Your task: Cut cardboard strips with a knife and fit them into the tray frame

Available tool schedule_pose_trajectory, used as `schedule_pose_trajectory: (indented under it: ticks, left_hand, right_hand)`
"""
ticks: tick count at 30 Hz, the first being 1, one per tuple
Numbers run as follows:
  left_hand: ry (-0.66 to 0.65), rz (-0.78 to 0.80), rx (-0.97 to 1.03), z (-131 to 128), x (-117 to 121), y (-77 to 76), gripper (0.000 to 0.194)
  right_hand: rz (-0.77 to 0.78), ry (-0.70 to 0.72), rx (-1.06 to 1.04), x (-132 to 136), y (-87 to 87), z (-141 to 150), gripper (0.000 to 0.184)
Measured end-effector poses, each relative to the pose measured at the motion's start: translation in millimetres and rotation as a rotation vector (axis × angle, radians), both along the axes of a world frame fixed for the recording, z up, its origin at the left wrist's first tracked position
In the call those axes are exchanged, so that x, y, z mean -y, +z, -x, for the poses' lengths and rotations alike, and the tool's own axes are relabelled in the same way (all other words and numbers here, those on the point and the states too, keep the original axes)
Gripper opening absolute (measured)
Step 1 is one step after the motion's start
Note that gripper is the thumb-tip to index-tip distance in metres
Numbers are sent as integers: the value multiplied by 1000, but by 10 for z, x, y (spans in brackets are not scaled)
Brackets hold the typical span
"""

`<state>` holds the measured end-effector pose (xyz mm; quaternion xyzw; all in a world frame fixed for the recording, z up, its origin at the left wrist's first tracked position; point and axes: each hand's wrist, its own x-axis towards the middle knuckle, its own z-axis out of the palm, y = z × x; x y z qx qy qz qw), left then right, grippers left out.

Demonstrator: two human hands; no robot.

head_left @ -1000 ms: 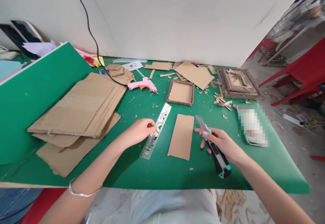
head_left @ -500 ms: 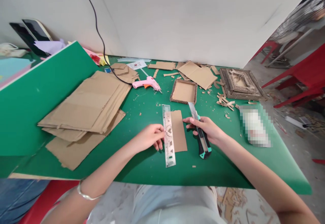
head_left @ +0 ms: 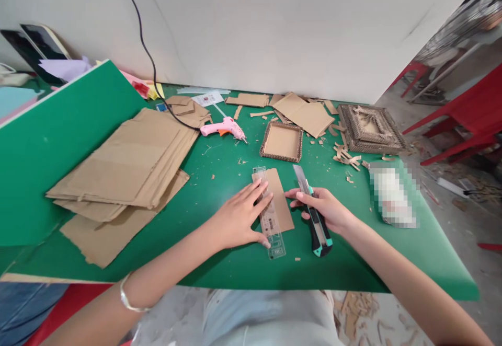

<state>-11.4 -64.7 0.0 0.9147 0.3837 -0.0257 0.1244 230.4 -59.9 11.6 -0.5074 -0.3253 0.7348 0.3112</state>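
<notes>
The left hand (head_left: 241, 220) is spread open rather than clenched, its fingers parted and laid over the upper half of a clear ruler (head_left: 275, 236), its thumb by the ruler's lower left side. That wide span probably serves to press the ruler flat and keep it from turning. Beneath the ruler lies a small cardboard piece (head_left: 283, 207), near the middle of the tabletop's (head_left: 219, 265) front edge; its right part is uncovered, and the ruler's near end reaches past it onto the green surface.

The right hand (head_left: 328, 209) is closed around a utility knife (head_left: 314, 215), just right of the cardboard. The blade is out and points toward the back edge, apart from the ruler, a hold that likely keeps the fingers behind it.

Farther out, a shallow cardboard tray (head_left: 281, 142) sits beyond the ruler, with a pink glue gun (head_left: 224, 127) to its left. Stacked cardboard sheets (head_left: 117, 160) fill the left side, and a layered cardboard frame (head_left: 371, 129) rests by the back right corner.
</notes>
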Motion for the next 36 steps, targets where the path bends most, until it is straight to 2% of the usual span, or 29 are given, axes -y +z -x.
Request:
schedule_pose_trajectory:
  ticks: [5,9,13,16,17,19,22,24,26,29,32,34,36]
  left_hand:
    - [79,-6,-20,-238,38,38,117]
    - [123,-52,-47,-379,45,28,121]
    - [119,-86,-58,-433,38,-13,126]
    - [115,-92,-72,-444,34,-16,131]
    - [118,-92,-77,-450,33,-11,132]
    - [127,-91,-88,-465,32,-1,132]
    - [139,-99,-89,-486,33,4,131]
    - [143,-110,-70,-488,36,1,132]
    - [146,-112,-47,-479,36,0,132]
    - [160,-82,-44,-460,30,14,130]
    - [169,-56,-64,-447,22,26,130]
    - [162,-64,-67,-443,19,22,130]
    - [157,-77,-61,-440,18,13,130]
  right_hand:
    - [-19,-17,22,-137,42,7,28]
    - [1,-20,11,-126,56,-7,26]
    - [-120,-91,27,-12,53,-70,24]
    - [-241,-125,76,105,108,-145,32]
    - [-305,-125,127,140,143,-170,34]
    - [-441,-94,358,194,223,-208,32]
    - [-543,85,777,235,300,-223,29]
    - [-545,257,880,243,289,-208,28]
    - [-542,359,917,248,241,-194,31]
    - [-514,338,1022,272,164,-217,40]
    - [-457,268,947,311,128,-283,47]
    - [-429,189,710,333,125,-319,49]
    - [-399,39,419,340,133,-338,41]
